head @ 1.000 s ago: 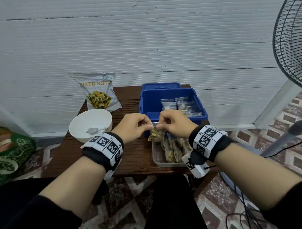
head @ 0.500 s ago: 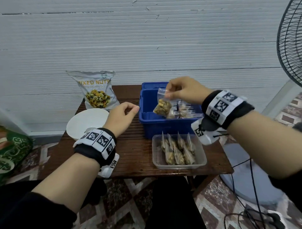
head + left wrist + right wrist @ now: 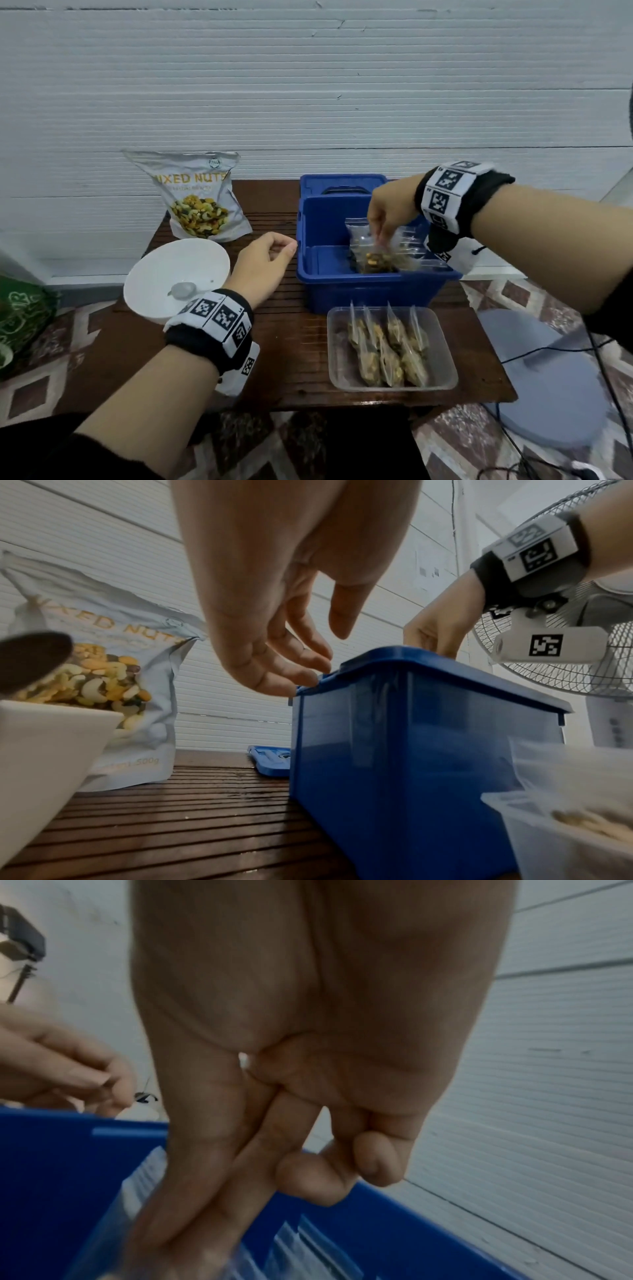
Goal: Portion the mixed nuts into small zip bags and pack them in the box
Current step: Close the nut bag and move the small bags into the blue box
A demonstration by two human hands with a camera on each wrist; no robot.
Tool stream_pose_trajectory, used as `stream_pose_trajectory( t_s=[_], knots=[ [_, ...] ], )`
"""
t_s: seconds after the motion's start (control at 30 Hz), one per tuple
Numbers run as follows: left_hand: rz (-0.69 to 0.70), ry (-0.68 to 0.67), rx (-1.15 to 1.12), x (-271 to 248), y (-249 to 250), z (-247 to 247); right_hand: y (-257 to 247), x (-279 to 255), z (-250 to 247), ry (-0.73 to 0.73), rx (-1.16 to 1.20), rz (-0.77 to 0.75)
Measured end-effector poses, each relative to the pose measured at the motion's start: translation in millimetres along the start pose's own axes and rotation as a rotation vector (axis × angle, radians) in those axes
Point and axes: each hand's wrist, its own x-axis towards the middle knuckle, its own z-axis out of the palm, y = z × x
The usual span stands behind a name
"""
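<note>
Step in hand: packing; the right hand [image 3: 388, 214] lowers a small clear plastic zip bag of mixed nuts [image 3: 371, 250] into the open blue plastic box [image 3: 370, 287] at the back right of the dark slatted wooden table [image 3: 291, 342]
Progress (judged): well along; more clear zip bags [image 3: 411, 240] already stand inside the box along its right side, and filled bags wait in the clear rectangular plastic tray [image 3: 445, 346] in front of the box
Right hand fingers: thumb and forefinger pinch the bag's upper part, the last two fingers curl clear of it; the right wrist view shows this, blurred
Bag against fingers: hangs below the fingertips, nuts settled at its bottom, its lower end below the box rim; whether it touches the box floor cannot be told
Left hand [image 3: 263, 263]: holds nothing, fingers loosely curled, hovers just beside the box's left rim; the left wrist view shows no contact that can be confirmed
Next move (judged): set the bag beside the standing bags, release the pinch, then reach for a bag from the tray
Risk (judged): the bag may tip over if let go before it leans on its neighbours
Also on table: white round bowl [image 3: 154, 274] with a spoon [image 3: 183, 289] inside, silver "MIXED NUTS" pouch [image 3: 195, 195] upright behind it
</note>
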Motion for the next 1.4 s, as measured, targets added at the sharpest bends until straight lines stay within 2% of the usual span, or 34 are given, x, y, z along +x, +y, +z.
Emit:
stream_pose_trajectory(
  t_s=[0.1, 0.37, 0.7, 0.83, 1.0, 1.2, 1.3, 1.4],
  knots=[
    [-0.003, -0.001, -0.018, 5.1, -1.8, 2.5, -1.5, 21.1, 8.8, -0.107, -0.063, -0.007],
    [-0.037, 0.005, -0.072, 10.6, -7.5, 7.2, -3.2, 53.9, 22.4, -0.195, -0.163, 0.0],
    [-0.074, 0.015, -0.093, 0.2, 0.8, 6.7, -5.1, 50.9, 28.7, -0.179, -0.233, 0.013],
    [-0.148, -0.001, -0.045, -17.0, 11.7, 5.2, -7.2, 31.1, 16.8, -0.086, -0.066, -0.002],
    [-0.175, -0.07, -0.01, -48.5, 19.4, 11.3, -10.9, 0.3, 16.7, 0.159, 0.154, -0.052],
    [-0.178, -0.37, 0.106, -71.6, 25.8, 35.2, -31.4, -36.9, 45.2, 0.384, 0.379, -0.101],
    [-0.173, -0.43, 0.137, -76.1, 30.4, 46.9, -44.1, -49.6, 65.2, 0.444, 0.476, -0.099],
    [-0.133, -0.417, 0.205, -78.7, 32.1, 53.2, -55.3, -58.3, 88.0, 0.461, 0.519, -0.089]
  ],
)
